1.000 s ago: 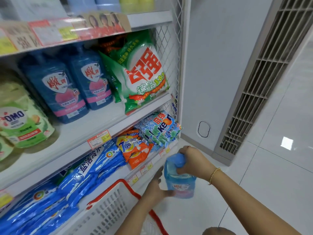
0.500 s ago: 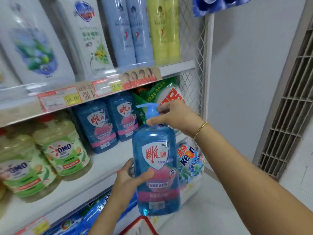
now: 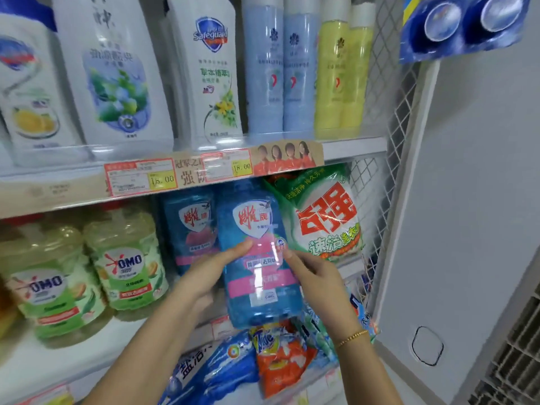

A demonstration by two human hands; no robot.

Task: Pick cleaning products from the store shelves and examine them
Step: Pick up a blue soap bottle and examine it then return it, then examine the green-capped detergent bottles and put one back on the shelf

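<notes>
The blue detergent bottle [image 3: 258, 226] stood upright, label facing the camera, with the left hand [image 3: 204, 277] and right hand [image 3: 317, 283] gripping its sides, fingers curled round it.

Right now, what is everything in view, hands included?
held bottle: one, blue with pink label, in front of middle shelf
shelf bottle: one, blue, middle shelf, behind it
OMO bottles: two, green, middle shelf left
powder bag: one, green, middle shelf right
white bottles: three, white, top shelf left
tall bottles: four, two pale blue, two yellow, top shelf right
blister pack: one, blue, hanging top right
Tide bag: one, orange, bottom shelf
blue bags: several, blue, bottom shelf
left grip: one, holds held bottle's left side
right grip: one, holds its right side
</notes>
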